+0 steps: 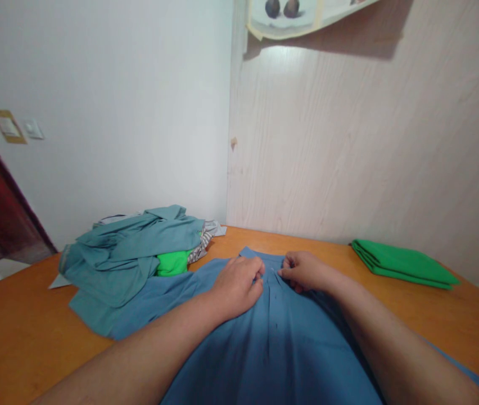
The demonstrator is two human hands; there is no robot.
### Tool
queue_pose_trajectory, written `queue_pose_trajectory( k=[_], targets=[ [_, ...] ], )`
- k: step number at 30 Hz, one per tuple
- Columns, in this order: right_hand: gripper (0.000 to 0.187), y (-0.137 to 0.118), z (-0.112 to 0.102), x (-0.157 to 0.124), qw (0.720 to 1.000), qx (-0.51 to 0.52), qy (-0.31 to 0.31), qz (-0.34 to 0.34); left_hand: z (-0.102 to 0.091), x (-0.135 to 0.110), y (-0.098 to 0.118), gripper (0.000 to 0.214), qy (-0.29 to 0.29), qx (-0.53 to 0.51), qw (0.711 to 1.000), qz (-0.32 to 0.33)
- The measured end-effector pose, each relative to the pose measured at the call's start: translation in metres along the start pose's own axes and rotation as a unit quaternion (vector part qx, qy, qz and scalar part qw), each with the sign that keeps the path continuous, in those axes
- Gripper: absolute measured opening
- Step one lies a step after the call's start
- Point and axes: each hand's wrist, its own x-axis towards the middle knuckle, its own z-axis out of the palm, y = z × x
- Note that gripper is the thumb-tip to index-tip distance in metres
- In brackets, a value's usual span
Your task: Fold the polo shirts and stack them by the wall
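A blue shirt (277,343) lies spread flat on the orange wooden table (20,332) in front of me. Both my hands rest near its far edge, at the collar area. My left hand (239,284) is closed in a pinch on the shirt fabric. My right hand (302,271) is also closed, its fingertips pinching the same fabric a few centimetres to the right. Small buttons show in a line down the middle of the shirt, between my forearms.
A loose pile of teal clothes (134,253) with a bright green garment (172,262) and striped cloth sits at the left. A folded green garment (403,264) lies at the right. A wood-panel wall stands close behind the table; a doorway is at far left.
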Motion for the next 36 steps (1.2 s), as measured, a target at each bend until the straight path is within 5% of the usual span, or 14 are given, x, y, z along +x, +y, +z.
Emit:
queue_pose_trajectory(
  k=[7,13,21,27,36],
  targets=[
    [0.009,-0.005,-0.008,-0.009,0.997,0.065,-0.047,0.002,0.002,0.001,-0.010,0.026,-0.031,-0.008,0.999,0.036],
    [0.016,-0.004,-0.009,-0.011,0.995,0.078,-0.056,-0.010,0.008,0.002,-0.017,0.059,-0.035,-0.060,0.995,0.069],
    [0.012,0.005,0.004,0.004,0.999,-0.034,0.015,-0.024,0.005,-0.001,-0.010,0.041,-0.033,-0.089,0.994,0.055],
    [0.013,0.014,0.004,0.009,0.996,-0.075,0.048,-0.018,0.004,-0.003,-0.005,0.070,-0.082,-0.062,0.992,0.068],
    [0.024,0.019,-0.004,0.008,0.988,-0.070,0.128,0.039,0.008,-0.002,-0.007,0.066,-0.073,-0.032,0.994,0.079]
  ],
)
